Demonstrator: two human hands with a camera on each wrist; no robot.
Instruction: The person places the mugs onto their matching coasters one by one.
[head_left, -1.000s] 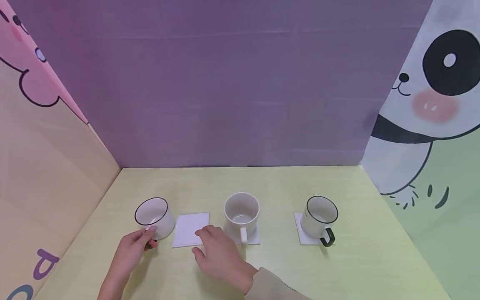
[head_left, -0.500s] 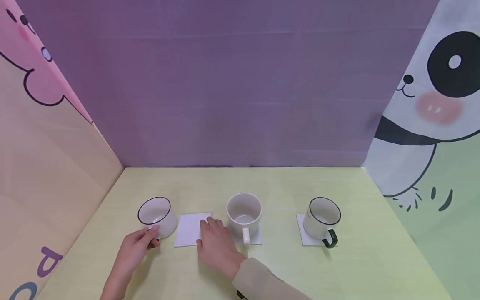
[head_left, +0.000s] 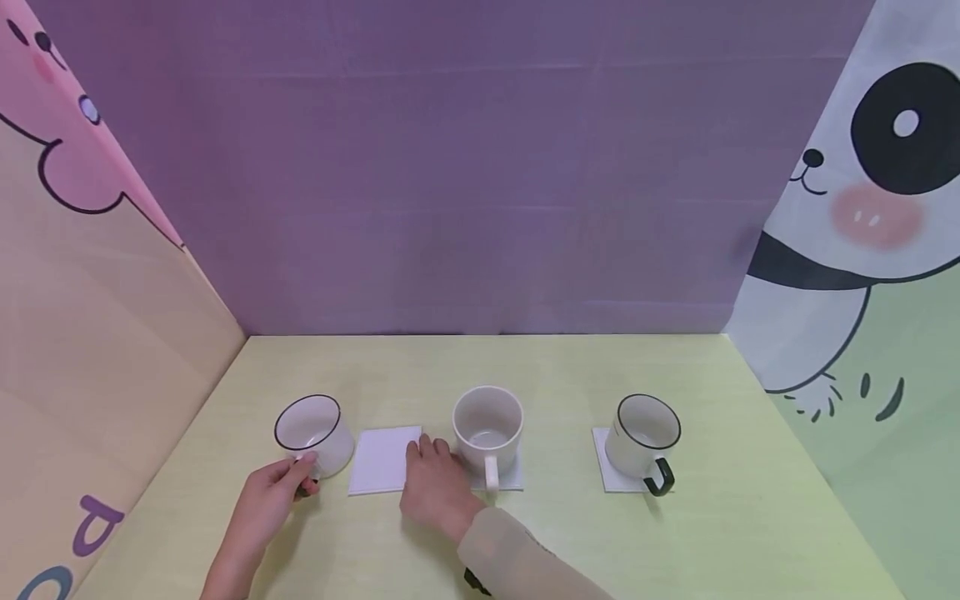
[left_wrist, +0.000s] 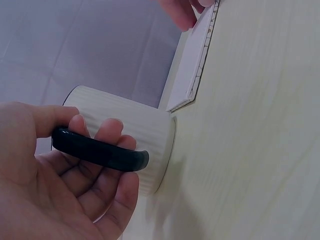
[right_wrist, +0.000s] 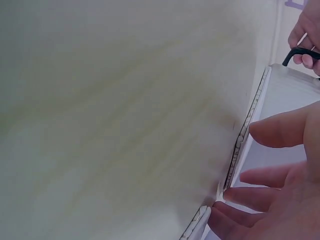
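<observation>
My left hand (head_left: 258, 504) grips the black handle (left_wrist: 100, 150) of a white mug (head_left: 333, 450) with a dark rim. This mug stands upright on the table, left of a bare white square coaster (head_left: 378, 461). At the coaster's right edge lies my right hand (head_left: 437, 492); in the right wrist view its thumb and fingers stay apart, reaching over the edge. Just right of that hand, a plain white mug (head_left: 472, 417) sits on another coaster (head_left: 512, 477), its handle toward me. Whether the right fingertips press on the bare coaster is hard to tell.
Farther right, a dark-rimmed mug (head_left: 637, 446) with a black handle stands on its own white coaster (head_left: 609, 477). A purple backdrop (head_left: 480, 167) closes the table (head_left: 540, 550) at the back, with printed panels on both sides.
My right hand first moved forward to the bare coaster, drawing its fingers together, then shifted slightly right toward the plain mug. The left hand has kept its hold on the mug's handle.
</observation>
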